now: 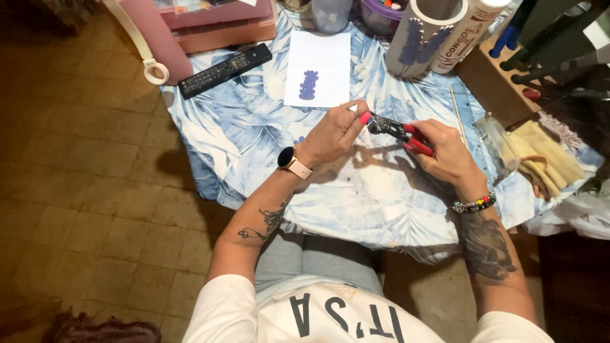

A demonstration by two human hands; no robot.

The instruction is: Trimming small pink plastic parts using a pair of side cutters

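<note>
My right hand [445,152] grips the red handles of a small pair of pliers [397,131], jaws pointing left. My left hand [333,134] is pinched at the jaws, fingertips closed on something small that I cannot make out. A watch sits on my left wrist and a bead bracelet on my right. Both hands hover over a round table with a blue leaf-print cloth [254,127]. A white card with a purple flower shape [316,68] lies just beyond my left hand.
A black remote [225,70] lies at the table's far left, beside pink storage boxes [210,22]. Two printed tubes [438,35] stand at the back. A thin wooden stick [459,117] and a clear bag with yellowish cloth [540,155] lie right. Tiled floor at left.
</note>
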